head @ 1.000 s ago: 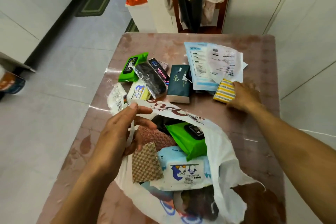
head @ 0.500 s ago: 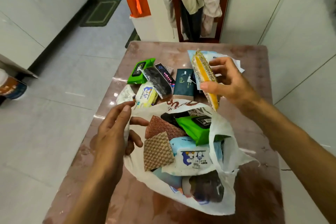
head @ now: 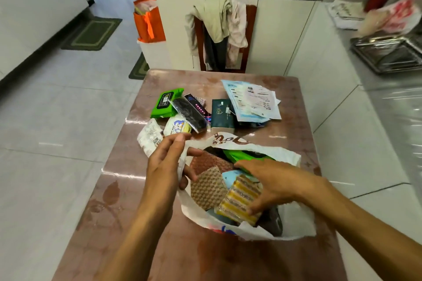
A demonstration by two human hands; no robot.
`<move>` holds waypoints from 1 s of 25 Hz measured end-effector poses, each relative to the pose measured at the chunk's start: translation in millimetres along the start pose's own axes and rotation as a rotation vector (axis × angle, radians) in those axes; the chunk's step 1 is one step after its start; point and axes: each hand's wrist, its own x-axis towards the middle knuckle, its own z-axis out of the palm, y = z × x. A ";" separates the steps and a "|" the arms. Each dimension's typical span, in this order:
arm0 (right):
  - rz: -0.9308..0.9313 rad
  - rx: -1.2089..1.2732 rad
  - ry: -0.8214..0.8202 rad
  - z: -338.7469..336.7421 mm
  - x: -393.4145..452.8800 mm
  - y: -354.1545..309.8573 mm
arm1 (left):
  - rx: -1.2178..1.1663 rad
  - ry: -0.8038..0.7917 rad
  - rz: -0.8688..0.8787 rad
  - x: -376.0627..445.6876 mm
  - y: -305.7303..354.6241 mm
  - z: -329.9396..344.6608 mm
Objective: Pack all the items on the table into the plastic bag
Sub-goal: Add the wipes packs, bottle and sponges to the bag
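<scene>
Over the plastic bag [head: 290,157] in the head view, my right hand [head: 277,180] grips the yellow sponge pack [head: 239,201], already inside the mouth. My left hand [head: 166,166] pinches the rim open — I'd keep it wide and lay the pack flat before letting go. Beyond it on the table [head: 292,102] wait the green wipes [head: 165,104], dark box [head: 222,113] and papers [head: 253,99].

The worktop [head: 285,107] looks like glossy, smooth pinkish stone or laminate with bright reflections; the plastic bag [head: 290,159] is thin, white, crinkled film; under the right fingers [head: 255,209] a yellow striped packet [head: 239,198] sits in shiny clear wrap; beside the left fingers [head: 189,172] lies a brown pad [head: 206,189] with a rough, dimpled weave; beyond the fingers, a green wipes pack [head: 165,104] is glossy plastic; papers [head: 253,100] look matt.
</scene>
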 end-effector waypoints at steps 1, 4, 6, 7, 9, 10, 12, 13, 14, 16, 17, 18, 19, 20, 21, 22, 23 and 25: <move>0.016 -0.024 -0.014 -1.6 -2.0 0.6 | -0.012 -0.005 0.002 1.9 -1.2 -2.0; 0.012 0.005 0.010 -17.9 -4.0 1.6 | -0.039 -0.011 -0.003 7.9 -4.1 -6.8; 0.020 0.138 0.110 -33.9 6.8 3.1 | -0.040 -0.009 -0.003 11.0 -5.8 -8.2; 0.027 0.206 0.189 -42.2 20.1 4.4 | -0.038 -0.004 -0.003 12.8 -6.5 -8.3; 0.067 0.320 0.358 -57.1 62.7 8.1 | -0.044 0.005 -0.011 16.3 -7.5 -6.2; 0.117 0.359 0.413 -61.9 90.5 10.0 | -0.048 0.010 -0.019 18.2 -8.5 -5.2; 0.262 0.368 0.421 -65.0 149.9 14.5 | -0.050 0.021 -0.030 23.3 -12.2 -5.1; 0.342 0.371 0.388 -61.4 176.3 18.1 | -0.049 0.024 -0.033 25.5 -14.4 -5.3; 0.421 0.394 0.355 -55.0 199.1 22.6 | -0.049 0.021 -0.037 27.3 -16.7 -6.1; 0.565 0.437 0.309 -37.6 237.0 32.1 | -0.055 0.013 -0.057 35.3 -21.7 -9.3; 0.614 0.424 0.308 -30.5 250.7 36.1 | -0.065 0.009 -0.070 39.2 -23.1 -10.1; 0.642 0.394 0.320 -25.3 267.1 38.2 | -0.079 0.004 -0.085 44.0 -26.5 -11.9; 0.654 0.359 0.338 -21.7 281.5 37.6 | -0.091 -0.003 -0.093 49.4 -30.2 -13.9; 0.658 0.326 0.365 -20.2 283.9 37.1 | -0.103 -0.009 -0.100 48.2 -28.4 -12.9; 0.657 0.320 0.387 -19.3 287.8 36.2 | -0.116 -0.015 -0.104 49.7 -28.5 -13.1; 0.660 0.346 0.402 -18.9 292.8 36.3 | -0.123 -0.017 -0.113 51.9 -31.5 -13.5; 0.663 0.380 0.392 -17.7 293.3 38.1 | -0.119 -0.016 -0.123 52.3 -34.3 -13.2; 0.635 0.400 0.349 -14.4 284.3 41.1 | -0.113 -0.024 -0.121 50.1 -31.2 -13.4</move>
